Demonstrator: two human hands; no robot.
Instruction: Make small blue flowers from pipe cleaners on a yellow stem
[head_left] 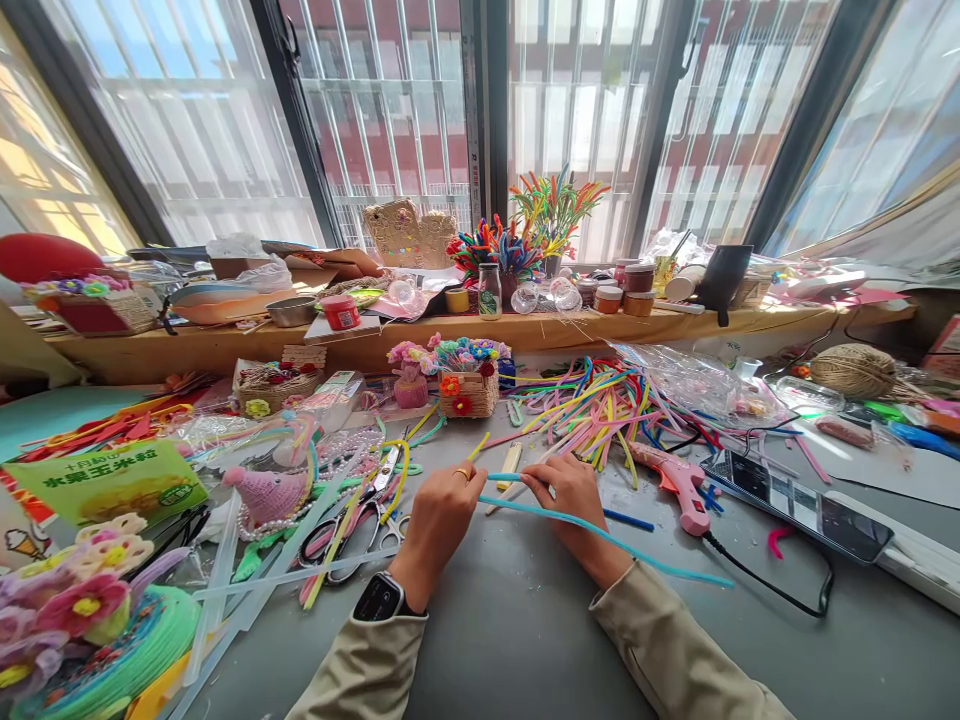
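A light-blue pipe cleaner is held between my two hands over the grey table. It is bent back on itself near my left hand, whose fingers pinch the fold. My right hand pinches the upper strand, while the longer strand runs below it and trails off to the right. Just beyond my fingers lies a small pale-yellow stick. Scissors rest left of my left hand among yellow and pink strips. A pink glue gun lies to the right of my right hand.
Loose coloured pipe cleaners are heaped behind my hands. A woven basket of fuzzy flowers stands at the centre back. On the right are a phone and a twine ball; clear glue sticks lie at left.
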